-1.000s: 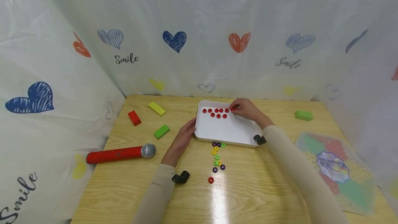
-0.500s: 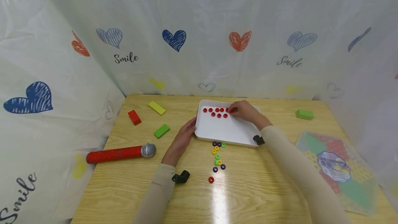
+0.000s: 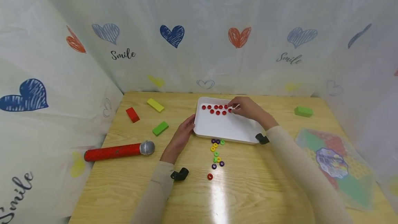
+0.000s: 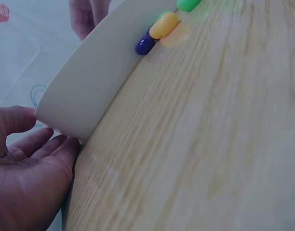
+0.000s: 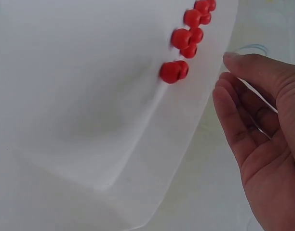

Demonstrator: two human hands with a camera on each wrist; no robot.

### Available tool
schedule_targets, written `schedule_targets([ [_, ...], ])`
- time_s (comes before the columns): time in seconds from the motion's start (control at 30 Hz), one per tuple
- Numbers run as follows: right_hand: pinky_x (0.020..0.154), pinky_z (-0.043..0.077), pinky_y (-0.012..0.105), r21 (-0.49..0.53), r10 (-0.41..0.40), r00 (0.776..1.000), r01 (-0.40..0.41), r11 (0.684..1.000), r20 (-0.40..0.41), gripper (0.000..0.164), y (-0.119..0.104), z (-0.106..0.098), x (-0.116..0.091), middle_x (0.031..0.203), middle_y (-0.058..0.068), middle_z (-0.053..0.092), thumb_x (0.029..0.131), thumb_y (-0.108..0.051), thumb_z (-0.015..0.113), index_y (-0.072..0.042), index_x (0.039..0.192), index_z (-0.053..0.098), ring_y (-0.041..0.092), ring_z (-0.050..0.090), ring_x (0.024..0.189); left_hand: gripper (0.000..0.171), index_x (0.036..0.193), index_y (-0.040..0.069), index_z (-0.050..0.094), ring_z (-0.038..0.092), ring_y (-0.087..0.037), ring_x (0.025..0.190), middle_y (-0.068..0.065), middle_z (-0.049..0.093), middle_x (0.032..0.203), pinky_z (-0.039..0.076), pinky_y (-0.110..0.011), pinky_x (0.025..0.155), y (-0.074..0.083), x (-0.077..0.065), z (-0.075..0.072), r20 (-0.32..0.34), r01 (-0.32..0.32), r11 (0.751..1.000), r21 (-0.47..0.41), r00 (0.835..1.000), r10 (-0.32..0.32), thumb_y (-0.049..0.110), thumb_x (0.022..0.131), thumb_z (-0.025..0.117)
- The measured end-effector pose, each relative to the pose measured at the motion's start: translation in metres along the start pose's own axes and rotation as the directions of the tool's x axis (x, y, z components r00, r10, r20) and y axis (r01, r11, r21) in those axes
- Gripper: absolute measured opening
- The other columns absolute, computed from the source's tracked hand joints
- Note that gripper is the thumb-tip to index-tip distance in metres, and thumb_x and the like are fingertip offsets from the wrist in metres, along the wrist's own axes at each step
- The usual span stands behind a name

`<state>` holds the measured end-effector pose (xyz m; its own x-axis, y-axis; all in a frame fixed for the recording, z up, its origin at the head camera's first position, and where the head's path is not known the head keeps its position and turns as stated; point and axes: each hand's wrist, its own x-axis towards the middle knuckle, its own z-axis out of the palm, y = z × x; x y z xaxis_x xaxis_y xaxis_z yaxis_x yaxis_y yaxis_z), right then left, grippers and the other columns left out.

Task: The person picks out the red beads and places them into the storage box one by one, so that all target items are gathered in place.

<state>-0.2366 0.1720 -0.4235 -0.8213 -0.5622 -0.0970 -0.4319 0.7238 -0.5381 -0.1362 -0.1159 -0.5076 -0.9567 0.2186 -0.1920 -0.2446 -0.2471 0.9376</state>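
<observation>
A white tray (image 3: 227, 130) lies on the wooden table. Inside, near its far edge, several red ring beads (image 3: 218, 112) form two rows. My left hand (image 3: 181, 136) holds the tray's near left corner, thumb at the rim and fingers against the side wall in the left wrist view. Over the tray's far side is my right hand (image 3: 248, 109), its fingertips beside the end bead (image 3: 230, 110) of the nearer row. In the right wrist view the right hand (image 5: 268, 110) has loosely bent fingers with nothing between them, apart from the red beads (image 5: 170, 72).
Purple, yellow and green beads (image 3: 216, 154) and one red bead (image 3: 210, 176) lie in front of the tray. At left are a red microphone (image 3: 116, 151) and red, yellow (image 3: 155, 105) and green blocks. A green block (image 3: 303, 111) and a patterned plastic packet (image 3: 335, 165) are at right.
My right hand has brought a red bead down to the right end of the nearer row and let go of it. The left hand stays at the tray; the head view has shifted slightly.
</observation>
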Motion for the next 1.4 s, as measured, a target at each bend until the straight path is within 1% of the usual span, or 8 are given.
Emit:
schedule_targets([
  [0.27, 0.088, 0.055, 0.039, 0.080, -0.129, 0.991, 0.125, 0.989, 0.045, 0.029, -0.019, 0.002, -0.027, 0.114, 0.011, 0.067, 0.088, -0.011, 0.070, -0.006, 0.116, 0.067, 0.020, 0.063, 0.101, 0.048, 0.151, 0.015, 0.033, 0.023, -0.015, 0.145, -0.002, 0.029, 0.157, 0.019, -0.037, 0.119, 0.004, 0.001, 0.001, -0.014, 0.014, 1.000, 0.016, 1.000, -0.014, 0.011, 0.103, 0.039],
  [0.47, 0.086, 0.056, 0.030, 0.127, -0.288, 0.948, 0.272, 0.954, 0.135, 0.028, -0.051, 0.016, -0.045, 0.115, 0.007, 0.067, 0.089, -0.011, 0.069, -0.008, 0.117, 0.066, 0.019, 0.066, 0.100, 0.049, 0.151, 0.014, 0.032, 0.022, -0.015, 0.145, -0.002, 0.028, 0.157, 0.018, -0.038, 0.120, 0.002, 0.000, 0.002, -0.021, 0.024, 1.000, 0.019, 1.000, -0.024, 0.010, 0.103, 0.037],
  [0.6, 0.087, 0.055, 0.028, 0.173, -0.406, 0.889, 0.375, 0.911, 0.211, 0.026, -0.078, 0.029, -0.056, 0.112, 0.001, 0.067, 0.090, -0.011, 0.068, -0.013, 0.115, 0.067, 0.015, 0.066, 0.099, 0.049, 0.151, 0.014, 0.032, 0.023, -0.016, 0.145, -0.003, 0.028, 0.157, 0.018, -0.037, 0.120, 0.002, 0.000, 0.002, -0.015, 0.017, 1.000, 0.021, 1.000, -0.016, 0.010, 0.103, 0.037],
  [0.73, 0.090, 0.052, 0.025, 0.190, -0.491, 0.814, 0.453, 0.871, 0.311, 0.026, -0.102, 0.048, -0.067, 0.114, -0.005, 0.065, 0.090, -0.013, 0.068, -0.015, 0.116, 0.067, 0.014, 0.063, 0.104, 0.048, 0.151, 0.013, 0.031, 0.023, -0.016, 0.145, -0.003, 0.028, 0.157, 0.018, -0.037, 0.119, 0.003, -0.001, 0.003, -0.014, 0.008, 0.999, 0.034, 1.000, -0.008, 0.011, 0.104, 0.037],
  [0.9, 0.095, 0.046, 0.019, 0.171, -0.554, 0.708, 0.539, 0.825, 0.438, 0.029, -0.116, 0.070, -0.075, 0.120, -0.008, 0.062, 0.091, -0.013, 0.065, -0.013, 0.121, 0.065, 0.006, 0.057, 0.112, 0.048, 0.152, 0.012, 0.030, 0.020, -0.018, 0.146, -0.005, 0.027, 0.158, 0.017, -0.039, 0.120, 0.003, -0.001, 0.004, -0.014, -0.005, 0.999, 0.034, 1.000, 0.006, 0.010, 0.104, 0.037],
  [1.0, 0.095, 0.044, 0.016, 0.205, -0.553, 0.672, 0.528, 0.824, 0.492, 0.030, -0.119, 0.080, -0.078, 0.121, -0.005, 0.062, 0.092, -0.010, 0.063, -0.011, 0.122, 0.065, 0.005, 0.056, 0.113, 0.049, 0.152, 0.011, 0.030, 0.020, -0.018, 0.146, -0.006, 0.026, 0.158, 0.017, -0.039, 0.120, 0.003, -0.002, 0.004, -0.010, -0.007, 1.000, 0.029, 1.000, 0.007, 0.010, 0.104, 0.037],
  [1.2, 0.095, 0.043, 0.013, 0.175, -0.543, 0.654, 0.541, 0.822, 0.527, 0.031, -0.120, 0.093, -0.082, 0.120, -0.007, 0.062, 0.090, -0.013, 0.066, -0.015, 0.121, 0.066, -0.001, 0.053, 0.111, 0.048, 0.152, 0.013, 0.031, 0.021, -0.017, 0.146, -0.004, 0.027, 0.158, 0.018, -0.038, 0.120, 0.003, -0.001, 0.004, -0.009, 0.004, 1.000, 0.025, 1.000, -0.004, 0.011, 0.104, 0.037],
  [1.4, 0.090, 0.043, 0.011, 0.062, -0.550, 0.666, 0.608, 0.792, 0.504, 0.030, -0.117, 0.104, -0.084, 0.118, -0.013, 0.060, 0.088, -0.019, 0.069, -0.023, 0.118, 0.068, -0.002, 0.052, 0.109, 0.048, 0.151, 0.015, 0.032, 0.024, -0.015, 0.145, -0.002, 0.029, 0.157, 0.019, -0.036, 0.119, 0.004, -0.001, 0.004, -0.027, 0.023, 1.000, 0.018, 0.999, -0.022, 0.010, 0.103, 0.037],
])
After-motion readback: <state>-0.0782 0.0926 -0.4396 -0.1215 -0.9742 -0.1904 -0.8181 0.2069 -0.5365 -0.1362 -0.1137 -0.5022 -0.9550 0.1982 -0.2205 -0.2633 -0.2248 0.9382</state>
